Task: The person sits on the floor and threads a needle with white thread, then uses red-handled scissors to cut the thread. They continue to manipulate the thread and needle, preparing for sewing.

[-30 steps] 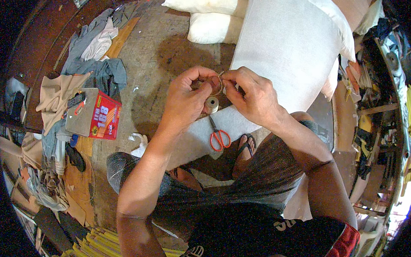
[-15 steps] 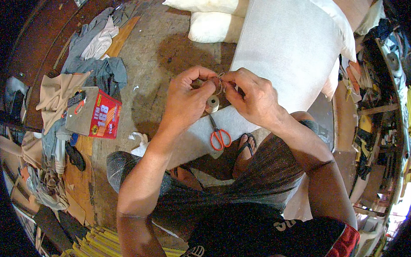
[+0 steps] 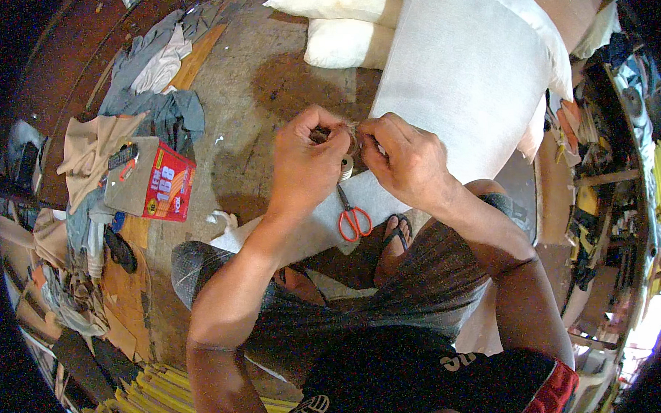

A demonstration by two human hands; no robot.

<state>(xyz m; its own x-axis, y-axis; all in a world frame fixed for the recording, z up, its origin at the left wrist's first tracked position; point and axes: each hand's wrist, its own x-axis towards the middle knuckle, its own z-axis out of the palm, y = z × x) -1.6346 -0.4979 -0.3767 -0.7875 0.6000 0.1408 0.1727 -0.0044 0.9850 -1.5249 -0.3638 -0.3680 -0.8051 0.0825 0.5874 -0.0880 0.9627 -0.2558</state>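
A thin tan loop of thread (image 3: 354, 125) runs between my two hands, held in front of me at chest distance. My left hand (image 3: 307, 158) pinches one side of it between thumb and forefinger. Opposite, with fingertips close to the left ones, my right hand (image 3: 409, 158) pinches the other side. Just behind the left fingers stands a pale spool (image 3: 346, 167), partly covered by that hand. Scissors with red-orange handles (image 3: 353, 222) lie below the spool on a light grey fabric panel (image 3: 313, 229), blades pointing away from me.
A large light grey upholstered piece (image 3: 461, 78) fills the far right, with white pillows (image 3: 346, 42) beside it. A red and grey carton (image 3: 166, 184) lies among cloth scraps (image 3: 96, 153) at left. Cluttered shelving (image 3: 606, 175) lines the right side. My sandalled foot (image 3: 397, 237) rests below.
Both hands have shifted slightly, and the left one now covers more of the spool. The thread loop between the fingertips looks smaller. The scissors stay put.
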